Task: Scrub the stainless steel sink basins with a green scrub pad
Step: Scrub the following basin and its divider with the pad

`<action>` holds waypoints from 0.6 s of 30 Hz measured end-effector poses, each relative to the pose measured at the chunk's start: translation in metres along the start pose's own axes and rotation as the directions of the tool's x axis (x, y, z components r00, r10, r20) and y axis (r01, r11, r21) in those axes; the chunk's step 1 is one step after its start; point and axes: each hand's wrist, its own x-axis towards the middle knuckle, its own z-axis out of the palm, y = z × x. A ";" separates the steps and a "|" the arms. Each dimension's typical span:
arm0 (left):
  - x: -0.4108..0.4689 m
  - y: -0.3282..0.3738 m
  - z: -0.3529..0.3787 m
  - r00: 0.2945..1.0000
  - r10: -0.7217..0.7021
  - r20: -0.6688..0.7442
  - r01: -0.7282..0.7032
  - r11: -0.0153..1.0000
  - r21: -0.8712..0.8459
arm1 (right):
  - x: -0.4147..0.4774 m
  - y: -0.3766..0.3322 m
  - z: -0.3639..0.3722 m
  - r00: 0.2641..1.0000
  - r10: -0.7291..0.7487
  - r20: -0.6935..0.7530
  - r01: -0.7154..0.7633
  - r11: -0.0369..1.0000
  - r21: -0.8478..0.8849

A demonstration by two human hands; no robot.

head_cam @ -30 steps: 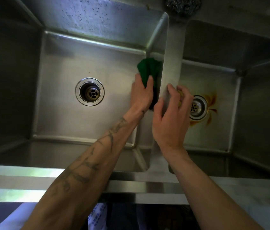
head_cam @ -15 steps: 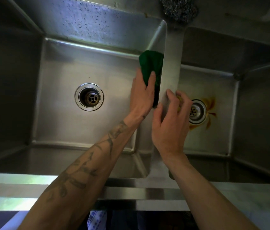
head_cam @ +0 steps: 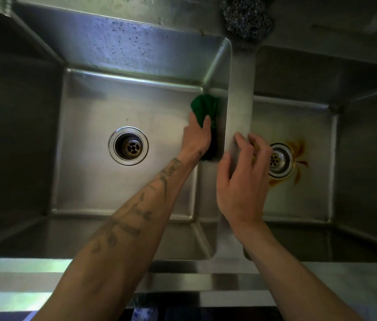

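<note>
My left hand (head_cam: 196, 137) reaches into the left basin (head_cam: 104, 200) and holds the green scrub pad (head_cam: 206, 107) flat against that basin's right wall, close to the far corner. Part of the pad shows dark below my palm. My right hand (head_cam: 240, 181) grips the steel divider (head_cam: 240, 89) between the two basins, thumb on the left side and fingers curled over the right side. The right basin (head_cam: 310, 205) has an orange rust stain (head_cam: 296, 163) around its drain (head_cam: 278, 159).
A steel wool ball (head_cam: 245, 17) sits on the back ledge above the divider. The left basin's drain (head_cam: 128, 145) lies in the middle of its floor. Dark specks dot the left basin's back wall (head_cam: 125, 45). The front rim (head_cam: 183, 281) runs across the bottom.
My left hand slid the pad up the wall toward the far corner, then back down a little. My right hand kept its hold on the divider.
</note>
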 end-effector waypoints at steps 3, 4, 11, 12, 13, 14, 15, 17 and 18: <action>0.002 -0.004 0.000 0.988 -0.143 0.055 0.139 0.988 0.065 | 0.000 0.000 -0.001 1.000 0.001 -0.002 -0.001 1.000 0.010; 0.003 0.003 0.000 0.995 -0.095 0.042 0.093 0.995 0.043 | 0.001 0.000 -0.001 1.000 0.000 -0.001 0.000 1.000 0.010; 0.011 0.025 0.003 0.989 0.126 -0.081 -0.132 0.989 -0.073 | 0.000 0.000 0.000 1.000 0.009 0.017 -0.009 1.000 0.010; 0.011 0.020 0.002 0.999 0.045 -0.024 -0.046 0.998 -0.034 | 0.000 0.000 -0.001 1.000 0.010 0.012 -0.010 1.000 0.009; 0.011 0.016 0.001 0.999 -0.043 0.024 0.043 0.999 0.013 | 0.000 0.000 -0.001 1.000 0.009 0.008 -0.009 1.000 0.010; 0.010 0.013 -0.001 0.995 -0.086 0.043 0.085 0.996 0.030 | 0.000 0.000 -0.001 1.000 0.008 0.006 -0.008 1.000 0.011; 0.009 0.014 -0.001 0.997 -0.067 0.039 0.066 0.998 0.009 | 0.000 0.000 0.000 1.000 0.007 0.004 -0.007 1.000 0.013; 0.004 0.026 -0.001 0.997 0.066 -0.029 -0.069 0.995 -0.078 | 0.000 0.001 0.000 1.000 0.008 0.007 -0.008 1.000 0.017; 0.002 0.031 -0.001 0.989 0.131 -0.071 -0.139 0.983 -0.116 | 0.000 0.001 0.001 1.000 0.007 0.014 -0.007 1.000 0.023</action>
